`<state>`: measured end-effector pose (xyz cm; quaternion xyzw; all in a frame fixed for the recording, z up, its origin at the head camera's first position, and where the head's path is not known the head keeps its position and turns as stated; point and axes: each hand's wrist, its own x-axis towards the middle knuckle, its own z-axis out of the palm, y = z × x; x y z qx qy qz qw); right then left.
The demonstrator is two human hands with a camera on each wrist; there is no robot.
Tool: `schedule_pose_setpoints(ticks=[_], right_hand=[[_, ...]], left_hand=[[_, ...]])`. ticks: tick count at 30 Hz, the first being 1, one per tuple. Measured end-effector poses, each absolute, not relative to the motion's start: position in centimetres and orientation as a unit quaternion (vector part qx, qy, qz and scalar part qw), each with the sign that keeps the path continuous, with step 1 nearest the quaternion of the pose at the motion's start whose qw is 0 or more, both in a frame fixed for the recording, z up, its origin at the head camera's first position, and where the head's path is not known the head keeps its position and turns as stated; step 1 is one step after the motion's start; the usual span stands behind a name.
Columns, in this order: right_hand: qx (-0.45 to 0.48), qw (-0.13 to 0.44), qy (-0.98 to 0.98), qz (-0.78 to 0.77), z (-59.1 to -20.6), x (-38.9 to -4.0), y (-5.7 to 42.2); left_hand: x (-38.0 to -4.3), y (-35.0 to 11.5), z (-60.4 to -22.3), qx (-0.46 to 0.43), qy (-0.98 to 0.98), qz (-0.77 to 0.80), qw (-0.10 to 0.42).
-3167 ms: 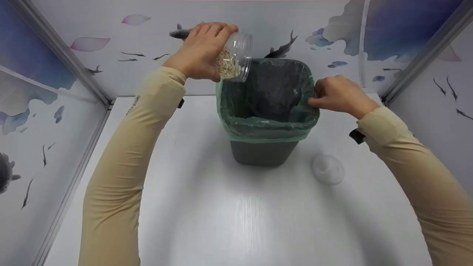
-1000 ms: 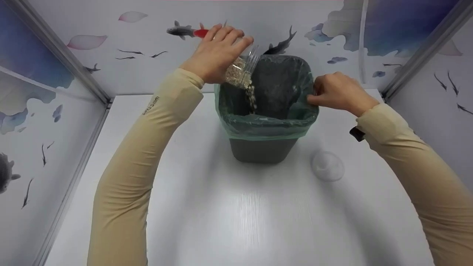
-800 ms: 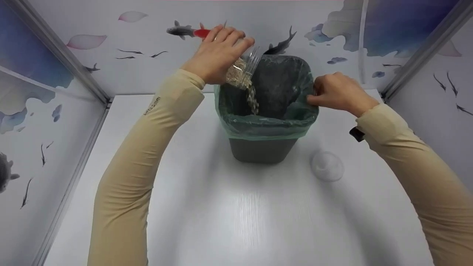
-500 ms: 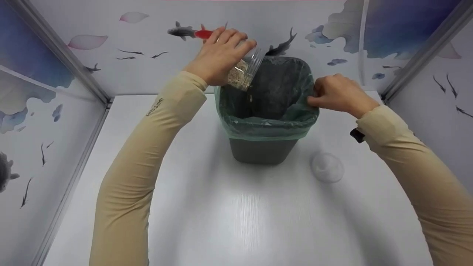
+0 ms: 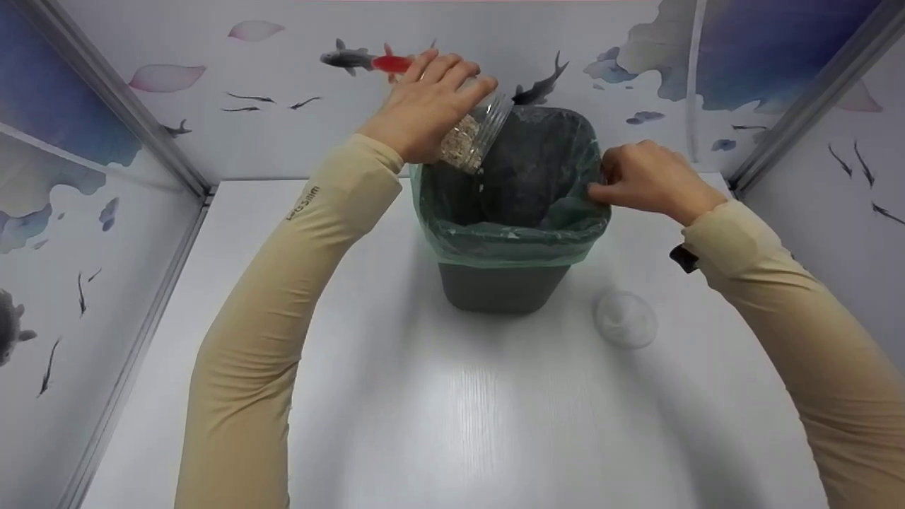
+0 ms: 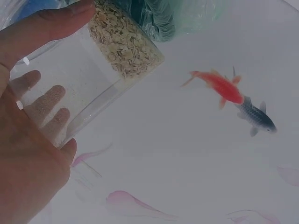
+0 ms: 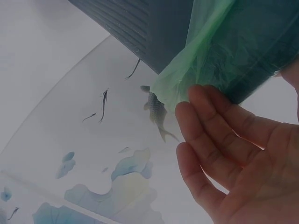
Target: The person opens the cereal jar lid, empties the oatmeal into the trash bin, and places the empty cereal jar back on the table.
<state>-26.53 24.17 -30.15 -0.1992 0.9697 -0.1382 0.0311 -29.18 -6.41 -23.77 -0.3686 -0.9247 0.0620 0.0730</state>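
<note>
Left hand [image 5: 428, 113] gripping tilted jar [image 5: 493, 127] of flakes [image 5: 459, 145], right hand [image 5: 647, 178] pinching green liner [image 5: 505, 249] on bin [image 5: 505, 291], clear disc [image 5: 626, 320] nearby

On the surface [image 5: 466, 424], bin [image 5: 502, 290] with bag [image 5: 495, 249] inside; over left rim, jar [image 5: 493, 127] with flakes [image 5: 459, 145] inside; front right, lid [image 5: 626, 319].

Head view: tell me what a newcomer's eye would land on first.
Probably the gray bin with its green liner, standing toward the white table's far side. Next, the clear jar of pale flakes, tipped over the bin's left side in the left hand. The red fish on the back wall may follow.
</note>
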Motion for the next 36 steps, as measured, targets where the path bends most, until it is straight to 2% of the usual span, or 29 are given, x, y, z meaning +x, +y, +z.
schedule_pose_setpoints(ticks=[19, 36], right_hand=[[-0.199, 0.022, 0.97, -0.139, -30.1, -26.4, 24.1], [-0.199, 0.024, 0.97, -0.141, -30.1, -26.5, 24.1]], left_hand=[[-29.0, -6.1, -23.7, -0.359, -0.927, 0.079, 0.073], [-29.2, -5.2, -23.7, -0.349, -0.932, 0.092, 0.048]])
